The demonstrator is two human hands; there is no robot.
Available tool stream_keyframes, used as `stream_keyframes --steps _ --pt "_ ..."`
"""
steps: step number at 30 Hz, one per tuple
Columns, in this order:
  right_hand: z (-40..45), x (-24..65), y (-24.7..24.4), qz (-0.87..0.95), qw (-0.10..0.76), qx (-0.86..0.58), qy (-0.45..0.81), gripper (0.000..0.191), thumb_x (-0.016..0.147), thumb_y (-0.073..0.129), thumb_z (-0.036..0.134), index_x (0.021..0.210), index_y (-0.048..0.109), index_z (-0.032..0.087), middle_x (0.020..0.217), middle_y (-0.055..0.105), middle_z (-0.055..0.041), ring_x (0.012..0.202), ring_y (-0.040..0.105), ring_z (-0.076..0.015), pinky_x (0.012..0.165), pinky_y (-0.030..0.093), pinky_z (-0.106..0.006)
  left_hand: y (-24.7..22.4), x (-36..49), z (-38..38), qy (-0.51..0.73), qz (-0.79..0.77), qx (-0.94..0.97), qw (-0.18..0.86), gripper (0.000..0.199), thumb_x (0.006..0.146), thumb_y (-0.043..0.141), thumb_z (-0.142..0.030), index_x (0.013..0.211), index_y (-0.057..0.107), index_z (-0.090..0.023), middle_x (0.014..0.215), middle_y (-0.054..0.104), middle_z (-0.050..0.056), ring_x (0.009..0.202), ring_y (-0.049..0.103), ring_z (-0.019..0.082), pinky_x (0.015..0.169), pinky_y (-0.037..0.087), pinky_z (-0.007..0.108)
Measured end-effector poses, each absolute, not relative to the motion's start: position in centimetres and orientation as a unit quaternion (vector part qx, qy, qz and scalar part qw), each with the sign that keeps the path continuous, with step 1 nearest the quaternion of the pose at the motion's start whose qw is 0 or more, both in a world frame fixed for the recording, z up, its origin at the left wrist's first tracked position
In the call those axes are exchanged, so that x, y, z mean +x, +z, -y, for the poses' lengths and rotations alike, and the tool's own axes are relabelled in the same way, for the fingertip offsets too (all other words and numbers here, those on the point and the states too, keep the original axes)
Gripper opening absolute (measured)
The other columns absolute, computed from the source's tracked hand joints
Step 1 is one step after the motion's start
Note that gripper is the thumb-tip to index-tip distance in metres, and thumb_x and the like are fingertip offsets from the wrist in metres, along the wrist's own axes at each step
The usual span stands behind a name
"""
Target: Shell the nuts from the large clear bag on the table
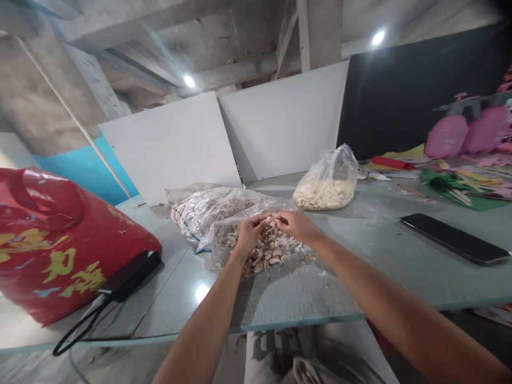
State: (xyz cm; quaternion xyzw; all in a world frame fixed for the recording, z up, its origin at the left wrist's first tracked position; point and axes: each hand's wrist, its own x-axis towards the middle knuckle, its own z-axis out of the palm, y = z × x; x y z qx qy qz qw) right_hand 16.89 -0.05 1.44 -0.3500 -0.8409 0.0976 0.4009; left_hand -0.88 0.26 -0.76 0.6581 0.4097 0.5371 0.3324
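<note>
Both my hands meet above a heap of garlic cloves and loose skins on the table. A small pale garlic clove shows between the fingertips. My left hand pinches it from one side, and my right hand is closed on it from the other. Just behind, a clear plastic bag of unpeeled garlic lies on its side, its mouth toward the heap. Beyond my right hand stands a clear bag of pale peeled cloves.
On the left stands a large red bag with a black power bank and cable beside it. A black phone lies on the right. Craft scraps and pink bottles crowd the far right. White boards line the table's back.
</note>
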Motion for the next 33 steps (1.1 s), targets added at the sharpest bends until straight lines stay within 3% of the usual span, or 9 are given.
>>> stream_keyframes --steps 13,23,33 --pt "0.41 16.68 1.56 0.823 0.427 -0.338 0.161 0.03 0.084 0.045 0.036 0.09 0.067 0.016 0.072 0.065 -0.0028 0.058 0.051 -0.0108 0.053 0.032 -0.021 -0.55 -0.81 -0.12 0.563 -0.412 0.621 0.356 0.047 0.066 0.065 -0.047 0.095 0.067 -0.011 0.057 0.052 -0.003 0.047 0.039 0.006 0.047 0.033 0.018" --pt "0.71 16.46 1.86 0.823 0.408 -0.381 0.101 0.017 0.077 0.05 0.023 0.071 0.063 0.014 0.058 0.056 -0.0005 0.055 0.045 -0.0093 0.052 0.03 -0.019 -1.12 -0.93 -0.54 0.546 -0.414 0.649 0.331 0.043 0.067 0.065 -0.046 0.092 0.068 -0.01 0.058 0.054 -0.002 0.047 0.04 0.006 0.045 0.031 0.018" --pt "0.39 16.48 1.56 0.812 0.442 -0.354 0.139 0.025 0.083 0.047 0.03 0.08 0.067 0.015 0.068 0.064 -0.0025 0.059 0.051 -0.0106 0.055 0.034 -0.02 -0.67 -0.77 -0.17 0.562 -0.407 0.625 0.357 0.043 0.066 0.065 -0.046 0.092 0.068 -0.011 0.061 0.056 -0.002 0.048 0.039 0.005 0.046 0.032 0.018"
